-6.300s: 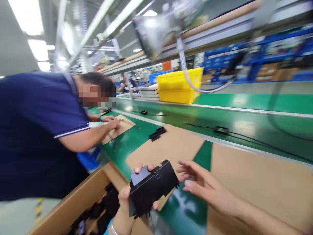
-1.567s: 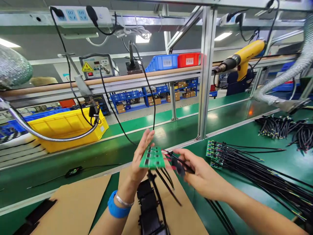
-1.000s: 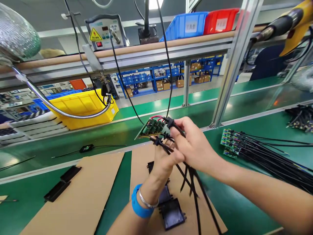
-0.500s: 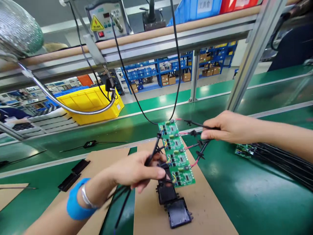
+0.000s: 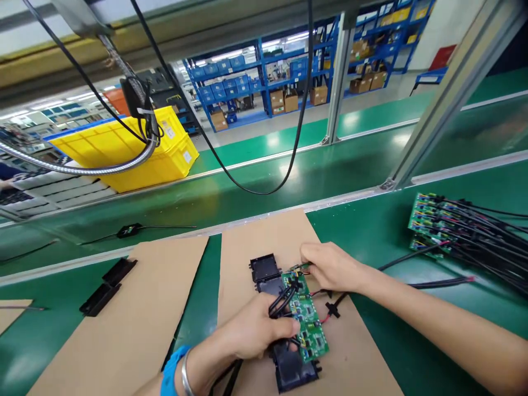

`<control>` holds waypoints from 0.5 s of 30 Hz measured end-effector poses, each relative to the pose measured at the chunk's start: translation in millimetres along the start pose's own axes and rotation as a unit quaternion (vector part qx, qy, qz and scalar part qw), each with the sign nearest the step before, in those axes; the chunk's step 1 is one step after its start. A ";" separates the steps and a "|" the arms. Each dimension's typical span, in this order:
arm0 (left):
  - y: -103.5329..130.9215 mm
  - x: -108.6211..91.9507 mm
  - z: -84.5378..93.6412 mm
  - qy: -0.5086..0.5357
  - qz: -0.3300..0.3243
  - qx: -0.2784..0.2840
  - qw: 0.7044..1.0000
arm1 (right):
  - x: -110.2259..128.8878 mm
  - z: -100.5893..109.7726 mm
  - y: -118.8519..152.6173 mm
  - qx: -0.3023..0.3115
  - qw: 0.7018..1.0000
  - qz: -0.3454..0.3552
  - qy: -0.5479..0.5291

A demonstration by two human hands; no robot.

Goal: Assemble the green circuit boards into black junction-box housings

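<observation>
Now, positioning, seemingly — left hand (image 5: pixel 256 330) pinches the circuit board (image 5: pixel 307 314) over black housings (image 5: pixel 264 268); right hand (image 5: pixel 330 267), grip unclear — next calls for careful aligning.

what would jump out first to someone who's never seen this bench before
Probably the bright yellow bin at upper left, with a metal flexible hose curving in front of it. Next, at lower centre, the green circuit board in the left hand, partly covering black plastic cases, with the right hand at its far end. At right lies a pile of wired circuit boards.
</observation>
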State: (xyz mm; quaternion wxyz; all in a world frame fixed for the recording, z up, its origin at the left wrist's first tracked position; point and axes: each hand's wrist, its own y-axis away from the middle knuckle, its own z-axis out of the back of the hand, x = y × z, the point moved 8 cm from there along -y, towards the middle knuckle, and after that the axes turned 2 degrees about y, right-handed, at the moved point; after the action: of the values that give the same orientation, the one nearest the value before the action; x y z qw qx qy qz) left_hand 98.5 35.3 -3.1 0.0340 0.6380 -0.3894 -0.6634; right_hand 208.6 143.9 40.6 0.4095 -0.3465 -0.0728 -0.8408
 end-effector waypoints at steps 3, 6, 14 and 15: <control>-6.1 -11.9 -6.4 -0.023 -0.037 0.012 0.999 | -10.2 8.8 8.6 0.014 0.998 -0.009 -0.057; -15.1 -16.8 -8.2 -0.040 -0.045 0.000 0.998 | -19.0 -7.9 14.0 0.130 0.973 -0.051 -0.186; -29.3 -5.0 -4.2 -0.055 0.005 -0.050 0.997 | -8.6 -2.6 34.5 0.004 0.996 0.013 -0.093; -28.7 -6.9 -4.0 -0.058 0.002 -0.053 0.997 | -9.0 1.5 35.4 -0.007 0.996 0.007 -0.088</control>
State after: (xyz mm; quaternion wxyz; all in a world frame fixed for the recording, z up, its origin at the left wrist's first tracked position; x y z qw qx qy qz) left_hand 116.2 57.2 -13.1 0.0466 0.5949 -0.3564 -0.7190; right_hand 239.4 127.1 30.2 0.4052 -0.4225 -0.0998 -0.8046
